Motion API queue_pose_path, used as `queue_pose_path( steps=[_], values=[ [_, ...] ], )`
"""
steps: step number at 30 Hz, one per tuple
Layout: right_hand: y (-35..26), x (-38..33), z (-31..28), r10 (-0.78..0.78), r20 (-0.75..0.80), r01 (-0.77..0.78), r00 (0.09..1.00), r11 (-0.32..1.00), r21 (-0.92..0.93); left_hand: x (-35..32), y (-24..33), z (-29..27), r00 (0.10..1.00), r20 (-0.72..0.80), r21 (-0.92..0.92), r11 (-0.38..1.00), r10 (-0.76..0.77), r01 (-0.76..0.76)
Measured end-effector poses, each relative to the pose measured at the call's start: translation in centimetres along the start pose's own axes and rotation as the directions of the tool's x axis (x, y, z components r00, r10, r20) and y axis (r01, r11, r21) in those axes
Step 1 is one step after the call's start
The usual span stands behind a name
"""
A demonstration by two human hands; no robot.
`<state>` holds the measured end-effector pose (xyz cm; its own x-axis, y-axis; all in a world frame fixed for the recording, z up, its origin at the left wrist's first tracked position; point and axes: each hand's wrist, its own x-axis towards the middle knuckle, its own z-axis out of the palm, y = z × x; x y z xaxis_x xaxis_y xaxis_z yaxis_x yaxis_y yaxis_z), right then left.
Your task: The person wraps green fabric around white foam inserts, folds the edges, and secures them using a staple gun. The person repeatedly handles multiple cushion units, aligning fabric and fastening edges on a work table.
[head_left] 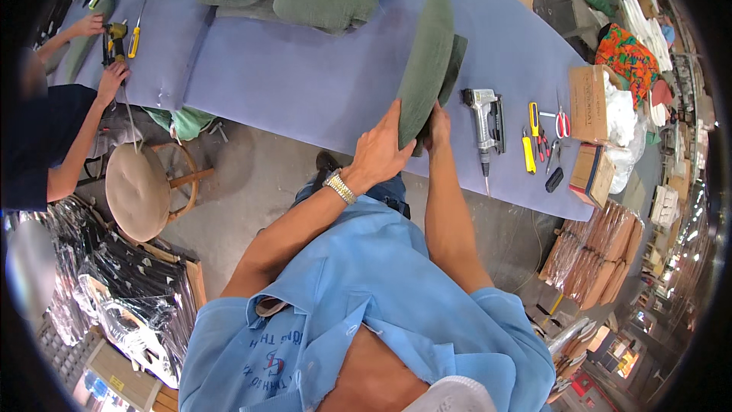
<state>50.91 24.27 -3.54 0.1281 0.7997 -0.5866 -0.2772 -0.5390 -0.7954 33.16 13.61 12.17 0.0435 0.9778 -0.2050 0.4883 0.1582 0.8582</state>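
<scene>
Green upholstered panel [425,69], upright on the worktop [305,84] edge: left hand [377,154] grip and right hand [437,126] grip clasp its lower end. Pneumatic stapler [485,118] just beside the panel.

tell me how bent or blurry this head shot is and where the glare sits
Head view: strong fisheye, the purple table edge curves and the corners go black; the green cushion piece in both hands is sharp; a person at the left rim is blurred; bright lights flare at the lower right.
</scene>
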Motion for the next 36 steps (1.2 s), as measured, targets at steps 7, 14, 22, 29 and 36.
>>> queue_pose_path(
  steps=[7,14,22,29,36],
  values=[
    [5.5,-1.5,3.7,0.179,-0.043,-0.145,0.983,0.898,0.415,-0.6,-3.5,-1.8,0.982,-0.105,0.096,0.985,0.155,-0.145],
    [4.2,-2.0,7.5,-0.024,-0.47,-0.155,0.882,0.928,-0.339,-0.7,-3.6,-3.0,0.997,-0.071,0.166,0.986,0.032,-0.02],
    [3.4,-2.6,8.1,-0.044,-0.465,-0.165,0.884,0.902,-0.398,7.4,1.8,-4.6,0.991,0.126,0.295,0.952,0.043,-0.079],
    [1.7,-3.9,9.2,-0.036,-0.494,-0.215,0.869,0.871,-0.442,24.5,6.8,-3.5,0.993,0.109,0.469,0.883,-0.049,-0.007],
    [1.4,-4.0,8.5,-0.055,-0.461,-0.164,0.886,0.892,-0.421,31.1,7.7,-1.5,0.999,0.001,0.467,0.884,-0.039,0.034]
  ],
)
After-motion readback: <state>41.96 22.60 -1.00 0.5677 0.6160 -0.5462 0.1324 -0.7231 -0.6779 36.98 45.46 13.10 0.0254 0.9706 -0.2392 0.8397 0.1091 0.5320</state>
